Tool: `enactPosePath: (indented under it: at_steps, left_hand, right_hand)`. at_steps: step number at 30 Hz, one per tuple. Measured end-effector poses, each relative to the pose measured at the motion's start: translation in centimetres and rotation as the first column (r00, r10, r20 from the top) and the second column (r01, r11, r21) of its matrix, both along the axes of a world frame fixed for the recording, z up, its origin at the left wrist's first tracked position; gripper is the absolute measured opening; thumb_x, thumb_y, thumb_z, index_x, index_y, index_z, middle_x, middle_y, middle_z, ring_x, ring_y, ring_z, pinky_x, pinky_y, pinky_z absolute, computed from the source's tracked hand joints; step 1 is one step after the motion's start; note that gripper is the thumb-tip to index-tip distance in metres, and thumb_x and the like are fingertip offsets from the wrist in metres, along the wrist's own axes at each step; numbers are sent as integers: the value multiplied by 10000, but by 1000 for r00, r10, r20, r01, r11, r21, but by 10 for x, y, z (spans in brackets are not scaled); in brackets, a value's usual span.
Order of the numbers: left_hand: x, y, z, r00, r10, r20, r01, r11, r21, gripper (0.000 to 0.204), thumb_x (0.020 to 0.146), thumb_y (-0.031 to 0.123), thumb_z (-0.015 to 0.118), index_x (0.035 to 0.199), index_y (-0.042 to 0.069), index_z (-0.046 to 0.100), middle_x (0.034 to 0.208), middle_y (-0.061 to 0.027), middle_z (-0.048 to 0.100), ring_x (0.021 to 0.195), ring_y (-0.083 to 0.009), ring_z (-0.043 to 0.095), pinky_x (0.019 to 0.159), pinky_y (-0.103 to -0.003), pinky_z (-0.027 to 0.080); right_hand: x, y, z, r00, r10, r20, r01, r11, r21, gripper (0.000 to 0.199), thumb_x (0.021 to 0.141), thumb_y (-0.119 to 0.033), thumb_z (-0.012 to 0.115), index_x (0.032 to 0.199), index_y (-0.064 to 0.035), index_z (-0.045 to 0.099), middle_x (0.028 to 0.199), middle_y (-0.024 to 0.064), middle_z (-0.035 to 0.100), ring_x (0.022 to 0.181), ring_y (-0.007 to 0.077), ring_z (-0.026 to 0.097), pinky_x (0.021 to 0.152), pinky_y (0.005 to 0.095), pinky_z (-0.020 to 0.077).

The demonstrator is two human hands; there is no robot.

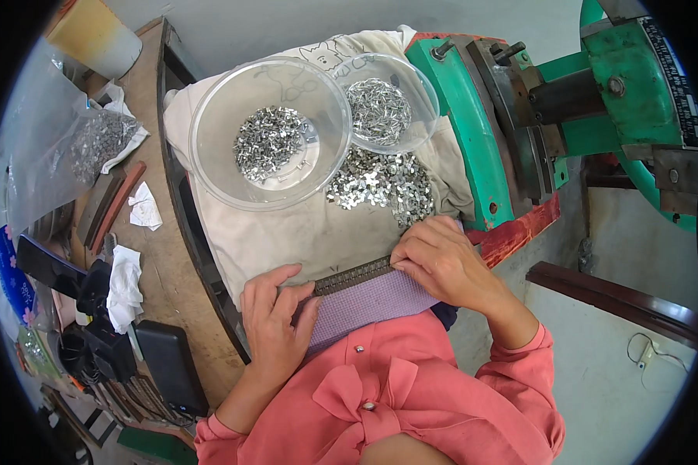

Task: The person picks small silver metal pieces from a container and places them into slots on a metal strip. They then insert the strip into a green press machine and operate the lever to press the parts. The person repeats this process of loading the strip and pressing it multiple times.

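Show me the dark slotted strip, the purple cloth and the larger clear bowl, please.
Dark slotted strip (354,276): head view, the middle of its exposed length.
Purple cloth (371,304): head view, its bare woven surface below the strip.
Larger clear bowl (214,141): head view, its left inner wall.

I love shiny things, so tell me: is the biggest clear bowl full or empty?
Neither: the big clear bowl is partly filled. Small metal pieces make a heap inside, and bare bottom shows beside it.
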State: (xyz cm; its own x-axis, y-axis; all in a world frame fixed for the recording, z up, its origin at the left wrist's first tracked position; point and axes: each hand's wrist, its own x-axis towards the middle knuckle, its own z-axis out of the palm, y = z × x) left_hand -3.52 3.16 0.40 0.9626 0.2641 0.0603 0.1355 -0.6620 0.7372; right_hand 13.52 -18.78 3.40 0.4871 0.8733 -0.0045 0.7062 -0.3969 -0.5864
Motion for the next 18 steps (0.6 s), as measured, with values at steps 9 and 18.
enactPosePath:
  at_steps: [9,18]
  left_hand:
    - [1,1,-1,1000,-3,17,3,1000,6,269,704,10,814,946,28,699,1204,-125,652,1065,-324,568,889,-405,459]
    - [1,0,-1,1000,-1,16,1,1000,9,268,704,10,817,942,37,698,1208,-125,652,1069,-322,570,890,-406,459]
  right_hand:
    - [-12,0,-5,913,71,402,-78,997,1,166,782,-145,626,924,-65,655,891,40,598,847,221,590,837,373,470]
    - [-14,-9,-18,924,0,382,-57,989,138,176,775,-128,668,940,-70,694,907,27,657,816,199,605,805,358,470]
